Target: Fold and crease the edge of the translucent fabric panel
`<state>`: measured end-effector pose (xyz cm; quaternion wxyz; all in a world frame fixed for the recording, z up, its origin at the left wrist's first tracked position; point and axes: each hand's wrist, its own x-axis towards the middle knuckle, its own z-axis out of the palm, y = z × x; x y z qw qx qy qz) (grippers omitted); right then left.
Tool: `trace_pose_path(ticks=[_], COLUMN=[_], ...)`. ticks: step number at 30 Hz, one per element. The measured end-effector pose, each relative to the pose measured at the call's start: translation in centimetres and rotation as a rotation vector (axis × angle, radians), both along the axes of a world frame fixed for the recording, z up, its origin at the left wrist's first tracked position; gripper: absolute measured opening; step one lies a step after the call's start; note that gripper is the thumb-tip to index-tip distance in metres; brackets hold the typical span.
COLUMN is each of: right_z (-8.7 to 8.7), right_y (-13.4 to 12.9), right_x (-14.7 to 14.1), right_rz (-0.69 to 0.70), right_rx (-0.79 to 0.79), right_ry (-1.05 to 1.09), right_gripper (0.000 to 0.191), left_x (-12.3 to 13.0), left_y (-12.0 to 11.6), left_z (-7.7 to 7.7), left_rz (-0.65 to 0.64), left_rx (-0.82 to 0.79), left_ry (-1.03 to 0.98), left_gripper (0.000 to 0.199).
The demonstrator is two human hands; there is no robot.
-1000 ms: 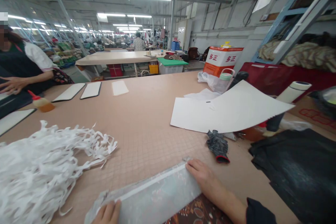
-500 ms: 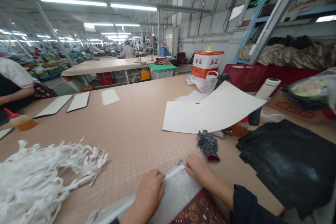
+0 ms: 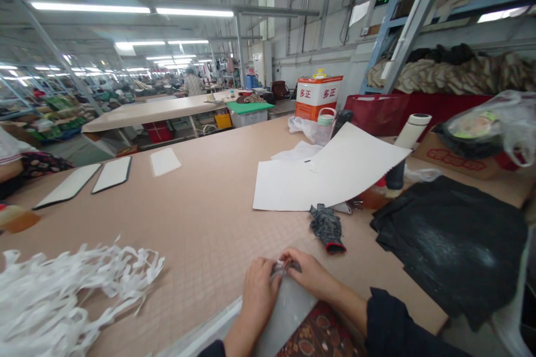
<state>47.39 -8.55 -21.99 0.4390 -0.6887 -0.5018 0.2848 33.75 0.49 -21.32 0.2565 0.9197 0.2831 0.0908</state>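
A grey, thin-looking sheet of material (image 3: 288, 304) lies at the near edge of the table, with a white strip (image 3: 218, 318) along its left side. Dark red patterned fabric (image 3: 318, 334) adjoins it at the bottom. My left hand (image 3: 260, 290) is closed at the sheet's far corner, thumb and fingers pinching the edge. Close beside it, my right hand (image 3: 307, 273) pinches the same corner. The fingers partly hide what lies between them. Just beyond my right hand rests a dark grey knitted glove (image 3: 326, 227) with a red cuff.
Loose white strips (image 3: 75, 295) are heaped on the left. White sheets (image 3: 322, 173) lie beyond the glove, a dark stack of material (image 3: 452, 245) to the right. A glue bottle (image 3: 19, 217) and a person's arm (image 3: 10, 170) are at far left.
My left hand has slid up along the white strip to the far corner, close to my right hand. The right fingers now pinch the corner. The view has turned slightly right.
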Motion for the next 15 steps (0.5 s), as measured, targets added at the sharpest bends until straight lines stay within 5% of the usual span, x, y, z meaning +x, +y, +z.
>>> trace_pose_path(ticks=[10, 15], right_z=[-1.4, -2.0], right_y=[0.7, 0.7], right_x=[0.9, -0.1], right_rz=[-0.107, -0.156], right_rx=[-0.081, -0.121], right_ry=[-0.036, -0.292], right_gripper=[0.024, 0.026], left_x=[0.7, 0.8], left_y=[0.0, -0.6], left_z=[0.6, -0.7], left_rz=[0.031, 0.003], left_rx=[-0.021, 0.179], left_ry=[0.033, 0.068], left_gripper=[0.017, 0.019])
